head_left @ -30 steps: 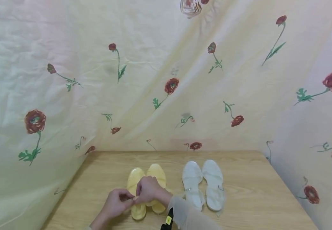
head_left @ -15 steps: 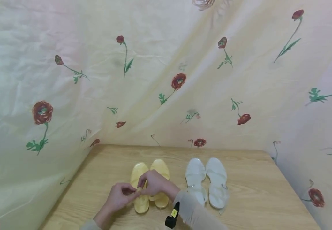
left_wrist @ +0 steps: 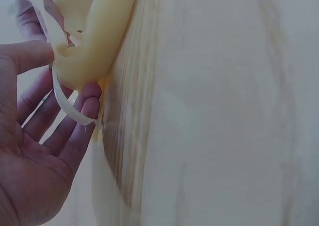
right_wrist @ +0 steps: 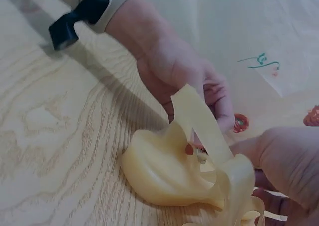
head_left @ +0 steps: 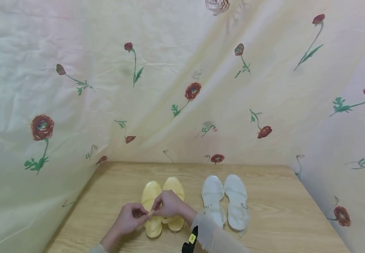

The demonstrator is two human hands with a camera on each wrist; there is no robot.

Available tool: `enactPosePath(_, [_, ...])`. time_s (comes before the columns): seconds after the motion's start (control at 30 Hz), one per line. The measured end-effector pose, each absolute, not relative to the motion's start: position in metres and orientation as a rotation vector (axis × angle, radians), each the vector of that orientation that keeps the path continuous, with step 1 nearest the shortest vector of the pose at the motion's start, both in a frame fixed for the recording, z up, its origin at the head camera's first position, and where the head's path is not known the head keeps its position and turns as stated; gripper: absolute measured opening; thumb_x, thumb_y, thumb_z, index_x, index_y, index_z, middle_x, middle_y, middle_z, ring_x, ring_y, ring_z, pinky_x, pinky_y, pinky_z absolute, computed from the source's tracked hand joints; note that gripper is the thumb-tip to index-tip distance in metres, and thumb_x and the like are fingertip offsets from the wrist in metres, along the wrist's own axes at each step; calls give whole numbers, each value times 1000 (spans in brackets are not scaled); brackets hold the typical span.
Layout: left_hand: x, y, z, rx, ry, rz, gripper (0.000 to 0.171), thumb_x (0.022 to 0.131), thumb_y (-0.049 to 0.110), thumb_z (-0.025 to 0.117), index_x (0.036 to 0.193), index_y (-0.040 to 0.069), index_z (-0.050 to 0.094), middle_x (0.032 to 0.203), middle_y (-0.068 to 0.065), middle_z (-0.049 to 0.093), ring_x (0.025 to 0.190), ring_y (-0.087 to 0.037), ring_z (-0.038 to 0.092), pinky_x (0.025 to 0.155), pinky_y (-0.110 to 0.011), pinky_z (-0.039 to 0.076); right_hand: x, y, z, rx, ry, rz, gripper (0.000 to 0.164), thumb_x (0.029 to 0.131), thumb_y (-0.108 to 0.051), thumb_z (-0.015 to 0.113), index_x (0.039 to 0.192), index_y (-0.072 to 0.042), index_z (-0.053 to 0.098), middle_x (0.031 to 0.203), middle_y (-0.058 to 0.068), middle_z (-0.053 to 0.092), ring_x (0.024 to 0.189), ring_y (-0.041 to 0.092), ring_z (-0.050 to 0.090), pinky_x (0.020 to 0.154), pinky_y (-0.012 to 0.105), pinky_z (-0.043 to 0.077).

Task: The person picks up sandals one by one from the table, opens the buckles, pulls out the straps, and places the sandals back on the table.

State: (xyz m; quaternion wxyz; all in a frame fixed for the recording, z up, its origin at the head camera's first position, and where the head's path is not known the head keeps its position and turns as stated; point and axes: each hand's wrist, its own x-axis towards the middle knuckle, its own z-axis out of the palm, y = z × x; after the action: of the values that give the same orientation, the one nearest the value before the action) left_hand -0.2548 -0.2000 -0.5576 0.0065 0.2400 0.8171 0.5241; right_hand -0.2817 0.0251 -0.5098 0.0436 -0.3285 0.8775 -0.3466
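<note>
Two yellow sandals lie side by side on the table: the left yellow sandal (head_left: 151, 190) and the right yellow sandal (head_left: 173, 184). Over the left one, my left hand (head_left: 129, 218) and right hand (head_left: 171, 204) meet fingertip to fingertip at its ankle strap (right_wrist: 197, 111). Both pinch the strap between thumb and fingers. A loose loop of strap (left_wrist: 71, 108) hangs past the heel, across the left fingers. From the right wrist, the sandal's rounded heel (right_wrist: 154, 168) shows, with a small buckle (right_wrist: 202, 155) near the strap, partly hidden.
To the right stand a left white sandal (head_left: 212, 191) and a right white sandal (head_left: 235, 191), toes pointing away. The wooden table (head_left: 274, 211) is bordered at the back and sides by a flower-printed cloth (head_left: 157, 105). A black device (head_left: 188, 244) sits on the right wrist.
The head view has shifted slightly. Both hands stay at the left yellow sandal's strap, with only small finger movements. The sandals have kept their places on the table.
</note>
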Motion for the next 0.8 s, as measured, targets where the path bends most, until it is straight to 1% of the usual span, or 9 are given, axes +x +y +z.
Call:
enactPosePath(0.07, [-255,-200,-557,767,2572,1624,10,88,9,85,86,6,76,81,-8,77,67,0,64,62,-23,57,-280,26,-510,-969,2685,-1073,7,85,-14,87,80,-12,83,77,-3,80,54,-12,51,55,9,45])
enactPosePath(0.17, [-254,-199,-558,746,2595,1616,11,87,10,86,86,7,76,82,-7,77,68,0,64,62,-22,57,-278,26,-507,-927,2660,-1076,6,86,-9,85,83,-11,81,75,-5,77,54,-9,51,56,11,46])
enactPosePath(0.27, [-251,-198,-558,687,2606,1635,10,88,13,87,86,9,77,82,-6,78,67,-1,64,63,-22,57,-279,25,-504,-947,2635,-1045,4,88,-11,84,90,-12,81,79,-8,76,58,-7,54,59,11,49])
enactPosePath(0.33, [-249,-197,-559,660,2612,1665,11,87,14,87,86,9,78,82,-6,79,66,-1,65,62,-22,57,-280,23,-503,-996,2644,-1010,4,90,-15,84,93,-14,82,82,-10,77,60,-8,54,59,11,48])
enactPosePath(0.43, [-248,-196,-559,643,2604,1705,12,87,14,88,88,6,79,82,-8,80,66,-2,67,63,-22,59,-282,19,-502,-1030,2656,-1000,6,89,-21,86,91,-16,84,80,-11,78,53,-9,48,52,9,43])
enactPosePath(0.5, [-248,-196,-560,647,2594,1723,13,87,12,88,90,3,79,83,-10,80,68,-2,69,65,-22,60,-282,17,-502,-1042,2664,-989,5,89,-21,86,87,-17,84,79,-12,79,48,-9,41,47,9,36])
enactPosePath(0.57, [-248,-197,-560,649,2578,1732,13,87,10,87,92,1,79,85,-12,81,69,-2,71,66,-22,60,-281,15,-502,-1037,2665,-991,5,89,-20,86,86,-17,84,78,-12,79,44,-9,38,45,10,34])
enactPosePath(0.67, [-249,-198,-559,662,2565,1722,15,88,10,86,95,-2,80,90,-15,81,71,-2,71,67,-22,61,-279,13,-504,-1027,2694,-967,6,90,-21,85,85,-18,83,80,-12,80,47,-10,41,49,9,38])
enactPosePath(0.8, [-251,-201,-557,639,2533,1688,15,89,14,86,95,0,82,92,-14,81,73,-2,71,69,-22,61,-275,13,-508,-961,2730,-988,8,91,-21,84,84,-18,81,80,-12,78,57,-10,50,58,8,45])
